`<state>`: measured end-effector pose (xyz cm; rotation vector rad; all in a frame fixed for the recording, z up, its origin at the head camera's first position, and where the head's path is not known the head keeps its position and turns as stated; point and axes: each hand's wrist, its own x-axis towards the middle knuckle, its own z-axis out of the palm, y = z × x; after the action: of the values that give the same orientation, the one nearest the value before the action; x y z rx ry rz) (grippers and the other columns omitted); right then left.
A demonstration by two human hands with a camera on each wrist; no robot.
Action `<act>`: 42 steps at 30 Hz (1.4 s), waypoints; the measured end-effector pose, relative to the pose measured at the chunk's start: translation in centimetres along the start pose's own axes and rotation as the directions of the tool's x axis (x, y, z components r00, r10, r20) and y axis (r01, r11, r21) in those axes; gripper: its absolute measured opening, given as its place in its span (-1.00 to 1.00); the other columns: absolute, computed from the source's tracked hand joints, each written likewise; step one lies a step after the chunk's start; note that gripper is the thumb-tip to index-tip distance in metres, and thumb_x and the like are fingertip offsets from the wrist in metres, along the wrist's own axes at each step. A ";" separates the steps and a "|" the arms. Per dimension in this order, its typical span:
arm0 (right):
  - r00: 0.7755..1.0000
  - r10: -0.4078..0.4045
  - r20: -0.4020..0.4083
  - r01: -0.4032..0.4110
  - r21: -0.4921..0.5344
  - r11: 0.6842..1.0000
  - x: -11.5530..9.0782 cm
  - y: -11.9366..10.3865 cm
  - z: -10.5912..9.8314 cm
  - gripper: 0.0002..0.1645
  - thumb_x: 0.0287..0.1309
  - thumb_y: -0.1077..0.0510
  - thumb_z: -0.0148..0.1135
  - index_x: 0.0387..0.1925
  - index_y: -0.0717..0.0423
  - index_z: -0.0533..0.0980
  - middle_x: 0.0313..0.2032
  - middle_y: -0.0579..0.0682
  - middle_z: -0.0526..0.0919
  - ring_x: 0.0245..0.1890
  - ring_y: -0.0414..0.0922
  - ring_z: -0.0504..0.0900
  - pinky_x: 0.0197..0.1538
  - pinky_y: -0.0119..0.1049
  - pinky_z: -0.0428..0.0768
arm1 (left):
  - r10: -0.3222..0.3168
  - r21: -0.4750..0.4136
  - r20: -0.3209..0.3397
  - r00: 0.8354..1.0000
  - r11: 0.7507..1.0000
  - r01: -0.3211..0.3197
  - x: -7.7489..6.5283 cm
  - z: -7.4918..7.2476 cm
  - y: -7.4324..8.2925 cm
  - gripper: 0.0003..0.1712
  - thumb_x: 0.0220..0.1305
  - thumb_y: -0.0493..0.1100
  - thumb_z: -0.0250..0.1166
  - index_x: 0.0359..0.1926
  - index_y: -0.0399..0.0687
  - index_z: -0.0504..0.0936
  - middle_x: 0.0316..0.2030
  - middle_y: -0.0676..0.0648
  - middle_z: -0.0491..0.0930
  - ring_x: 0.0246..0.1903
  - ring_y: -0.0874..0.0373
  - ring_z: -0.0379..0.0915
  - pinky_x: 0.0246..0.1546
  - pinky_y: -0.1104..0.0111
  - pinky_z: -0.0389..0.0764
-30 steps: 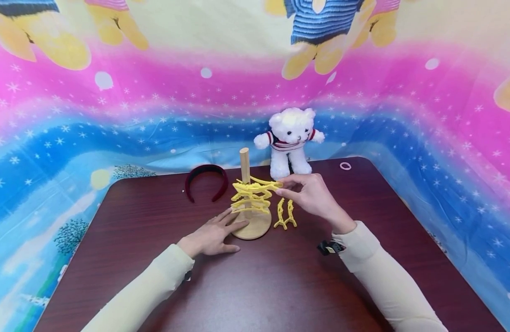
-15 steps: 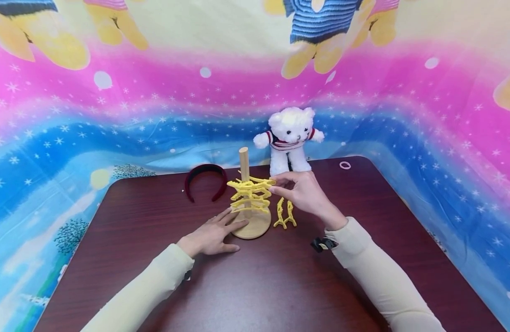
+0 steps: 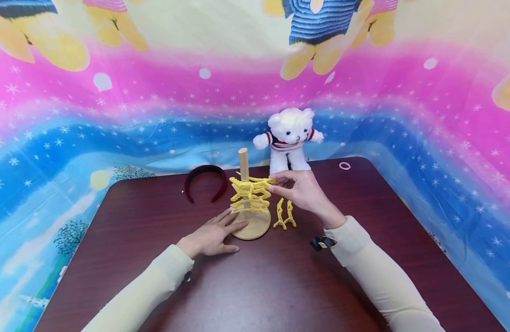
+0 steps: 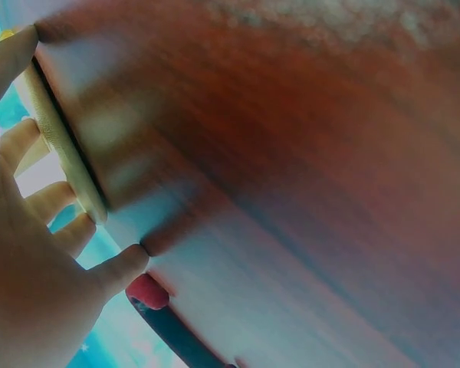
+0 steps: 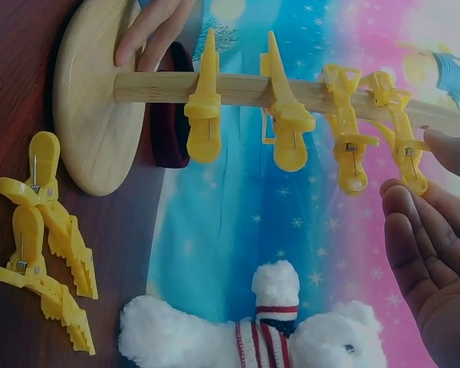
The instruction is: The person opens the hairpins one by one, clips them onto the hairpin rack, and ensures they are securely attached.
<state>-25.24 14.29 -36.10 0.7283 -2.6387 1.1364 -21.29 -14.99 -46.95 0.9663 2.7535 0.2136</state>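
Note:
A wooden stand with a round base (image 3: 255, 230) and an upright post (image 3: 243, 162) stands on the table. Several yellow hair clips grip the post, one above another. My right hand (image 3: 305, 191) pinches the handle end of the topmost yellow hair clip (image 5: 402, 138) between thumb and fingers; that clip's jaws lie around the post. My left hand (image 3: 211, 236) rests with spread fingers on the base, its thumb on the table. Beside the stand, two more yellow hair clips (image 5: 57, 245) stand on the table to the right.
Left of the stand lies a dark red headband (image 3: 206, 170). A white teddy bear (image 3: 291, 138) in a striped top stands behind, near my right hand. A pink ring (image 3: 345, 166) lies at the back right of the dark table (image 3: 263, 290). Patterned cloth encloses the table.
My right hand has moved left with the topmost hair clip, bringing it across the post. Its far ends have since drawn in slightly toward the post. My left hand has stayed on the base.

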 end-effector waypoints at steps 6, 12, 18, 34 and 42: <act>1.000 0.018 -0.007 -0.018 0.015 1.000 0.1 0.2 0.0 -0.63 0.11 -0.09 0.47 -0.06 -0.08 0.72 -0.35 -0.14 0.79 -0.38 -0.25 0.70 -0.30 -0.29 0.65 | -0.004 0.004 -0.003 1.000 1.000 0.004 0.0 0.1 0.0 -0.08 0.27 0.36 0.24 0.55 0.41 0.09 0.58 -0.13 0.01 0.59 -0.16 -0.24 0.44 -0.17 0.16; 0.999 0.040 -0.002 -0.039 0.058 0.998 0.0 0.3 0.2 -0.59 0.11 -0.10 0.46 -0.02 -0.06 0.70 -0.35 -0.10 0.77 -0.39 -0.20 0.69 -0.26 -0.26 0.66 | -0.008 0.001 -0.001 1.000 1.000 0.008 0.0 0.4 0.0 -0.08 0.27 0.37 0.24 0.55 0.41 0.09 0.58 -0.13 0.01 0.59 -0.16 -0.24 0.45 -0.16 0.16; 0.998 0.060 0.017 -0.061 0.083 0.995 -0.1 0.4 0.3 -0.56 0.10 -0.10 0.47 0.02 -0.08 0.68 -0.32 -0.08 0.74 -0.37 -0.18 0.68 -0.22 -0.23 0.67 | -0.016 -0.005 -0.002 1.000 1.000 0.016 -0.1 0.5 0.1 -0.09 0.26 0.37 0.24 0.55 0.43 0.09 0.58 -0.12 0.01 0.59 -0.16 -0.24 0.45 -0.15 0.15; 0.999 0.035 0.007 -0.036 0.067 0.997 0.1 0.5 0.0 -0.55 0.09 -0.12 0.48 0.02 -0.12 0.67 -0.33 -0.09 0.74 -0.37 -0.19 0.68 -0.21 -0.22 0.67 | -0.003 -0.001 -0.006 1.000 1.000 0.003 0.0 0.0 0.1 -0.09 0.27 0.34 0.26 0.55 0.37 0.11 0.57 -0.15 0.03 0.58 -0.20 -0.22 0.45 -0.16 0.16; 1.000 0.031 0.001 -0.031 0.058 0.998 -0.1 1.1 -0.1 -0.48 0.08 -0.15 0.47 0.06 -0.07 0.66 -0.26 -0.06 0.76 -0.35 -0.19 0.67 -0.22 -0.27 0.65 | 0.001 -0.001 -0.010 1.000 1.000 -0.001 -0.1 0.1 0.0 -0.09 0.27 0.35 0.24 0.55 0.39 0.11 0.57 -0.14 0.02 0.58 -0.18 -0.23 0.44 -0.17 0.16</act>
<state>-25.76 15.03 -36.77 0.7010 -2.6360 1.2259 -21.23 -15.01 -47.04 0.9695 2.7614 0.2203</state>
